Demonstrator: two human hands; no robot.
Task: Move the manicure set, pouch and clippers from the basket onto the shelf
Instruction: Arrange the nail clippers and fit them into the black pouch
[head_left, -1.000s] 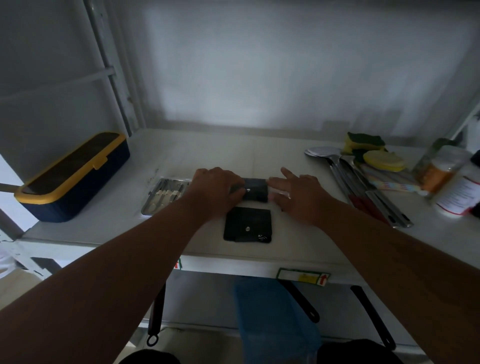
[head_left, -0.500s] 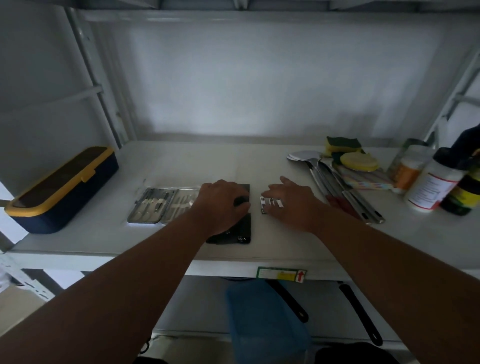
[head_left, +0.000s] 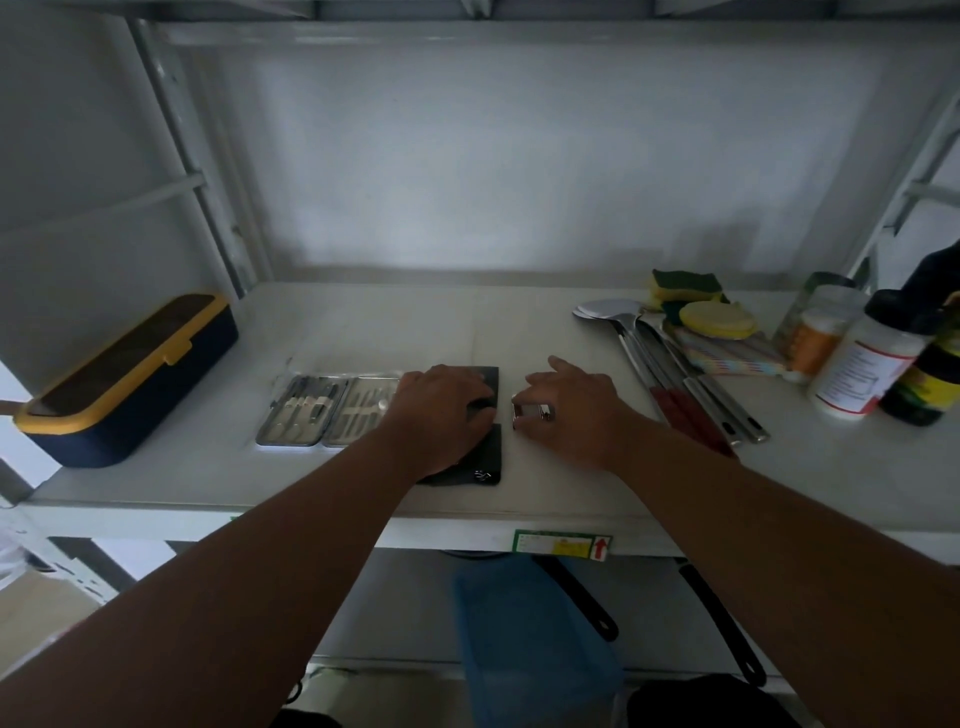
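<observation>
The right hand (head_left: 569, 410) lies palm down on the shelf (head_left: 571, 483), its thumb and forefinger pinching the shiny nail clippers (head_left: 532, 413), which rest on the shelf surface just right of the black pouch (head_left: 480, 462). The left hand (head_left: 441, 410) lies palm down on the pouch, fingers curled over its upper half; whether they grip the pouch or only press on it cannot be determined. The pouch lies flat near the front edge of the shelf. The open manicure set (head_left: 324, 410) lies flat immediately left of the left hand, both halves showing metal tools. Both forearms extend from the lower corners toward the shelf centre. A navy box with a yellow rim (head_left: 124, 379) stands at the left end. At the right lie ladles (head_left: 670, 364), sponges (head_left: 685, 288) and several bottles (head_left: 862, 364), well apart from the hands.
</observation>
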